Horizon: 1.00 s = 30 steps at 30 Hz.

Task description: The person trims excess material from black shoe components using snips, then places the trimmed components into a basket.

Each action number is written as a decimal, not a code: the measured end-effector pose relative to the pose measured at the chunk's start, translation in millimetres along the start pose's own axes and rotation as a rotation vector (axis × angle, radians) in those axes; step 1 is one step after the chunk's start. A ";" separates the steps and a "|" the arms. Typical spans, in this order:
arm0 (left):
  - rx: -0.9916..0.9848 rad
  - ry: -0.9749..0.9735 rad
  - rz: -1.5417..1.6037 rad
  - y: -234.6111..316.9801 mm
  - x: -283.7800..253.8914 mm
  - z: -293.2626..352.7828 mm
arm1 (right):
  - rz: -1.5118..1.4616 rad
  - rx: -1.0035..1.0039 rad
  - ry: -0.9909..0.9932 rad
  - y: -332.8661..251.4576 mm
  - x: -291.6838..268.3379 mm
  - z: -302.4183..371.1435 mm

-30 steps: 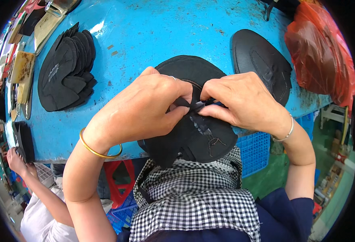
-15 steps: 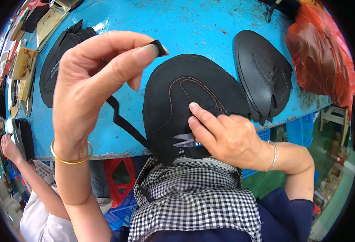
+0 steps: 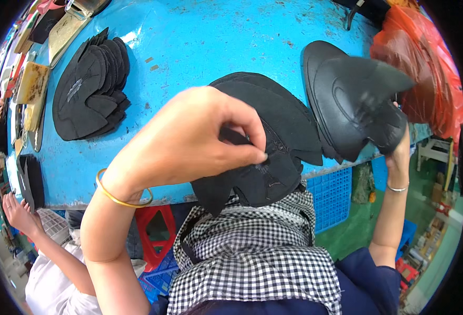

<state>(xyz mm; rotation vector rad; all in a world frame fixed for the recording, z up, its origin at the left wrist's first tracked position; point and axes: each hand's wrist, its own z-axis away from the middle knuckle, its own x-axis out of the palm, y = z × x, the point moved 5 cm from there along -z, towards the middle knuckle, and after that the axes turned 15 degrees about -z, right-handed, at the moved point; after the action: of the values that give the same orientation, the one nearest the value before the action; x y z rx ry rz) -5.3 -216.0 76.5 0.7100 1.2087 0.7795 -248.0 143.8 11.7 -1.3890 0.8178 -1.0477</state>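
Note:
In front of me several matte black shoe-upper pieces (image 3: 294, 121) lie stacked at the table's near edge. My left hand (image 3: 189, 139) is over them, thumb and fingers pinched together. A dark bit shows inside its curl, but I cannot make out whether it is held. My right hand (image 3: 398, 152) grips the edge of a smooth black shoe upper (image 3: 365, 89), blurred by motion, over the right-hand stack of black uppers (image 3: 315, 65). Most of the right fingers are hidden behind that piece. The scissors seen earlier are not clearly visible.
Another fanned stack of black uppers (image 3: 92, 89) lies on the blue table (image 3: 189, 37) at left. A red plastic bag (image 3: 436, 100) stands at far right. A co-worker's hand (image 3: 18, 212) is at the left edge. Below are a red stool (image 3: 146, 231) and a blue crate (image 3: 330, 194).
My right hand has left the middle piece and moved right to a smooth black upper. My left hand has come down and right over the middle pieces; its trailing black strip no longer shows.

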 end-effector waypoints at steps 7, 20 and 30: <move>0.070 -0.049 -0.360 -14.0 26.8 -12.7 | 0.172 -0.199 0.002 -42.2 74.9 19.6; 0.007 0.095 -0.513 -20.3 7.2 -4.3 | 0.869 -0.626 -1.361 -18.1 244.4 66.3; 0.047 0.107 -0.556 -22.6 7.9 -4.4 | 0.960 -0.776 -1.154 -10.8 266.0 60.3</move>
<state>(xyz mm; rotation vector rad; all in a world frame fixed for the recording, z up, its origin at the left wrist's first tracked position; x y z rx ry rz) -5.0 -221.6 52.9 0.3403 1.4370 0.3282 -98.0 -79.0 60.3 -1.5890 0.8169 0.8751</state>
